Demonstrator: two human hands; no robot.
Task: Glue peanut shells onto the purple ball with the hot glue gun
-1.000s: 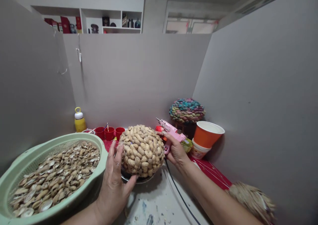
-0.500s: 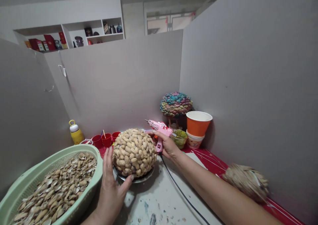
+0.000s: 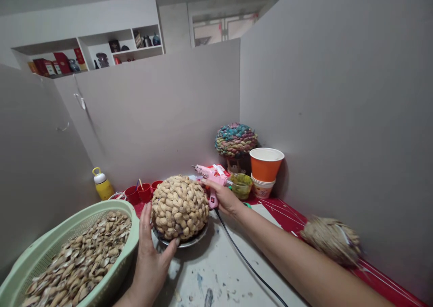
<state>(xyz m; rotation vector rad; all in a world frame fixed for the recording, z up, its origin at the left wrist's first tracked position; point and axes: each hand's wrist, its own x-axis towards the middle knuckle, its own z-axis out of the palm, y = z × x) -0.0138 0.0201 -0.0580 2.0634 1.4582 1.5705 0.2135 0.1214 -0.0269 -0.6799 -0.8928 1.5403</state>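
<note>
A dome covered in peanuts in their shells (image 3: pixel 180 205) sits on a round metal plate (image 3: pixel 194 241) in front of me. My left hand (image 3: pixel 150 248) curves along its left side, fingers stretched out and thumb spread to the lower front edge, touching or nearly touching it. My right hand (image 3: pixel 226 197) is closed round a pink hot glue gun (image 3: pixel 212 180) just right of the dome. The gun's nozzle points up and left, behind the dome's top. From its handle a black cord (image 3: pixel 243 255) runs down toward the front edge.
On the left stands a green colander (image 3: pixel 132 234) full of empty shells (image 3: pixel 81 257). Behind are a yellow bottle (image 3: pixel 104 187), red cups (image 3: pixel 145 192), a multicoloured mushroom-shaped piece (image 3: pixel 236 140) and stacked paper buckets (image 3: pixel 266 166). Twine (image 3: pixel 329 240) lies right, and grey panels (image 3: pixel 162 117) enclose the table.
The whole view has shifted slightly, so most things appear a little further left. Both hands keep about the same place by the dome, and the glue gun stays in my right hand.
</note>
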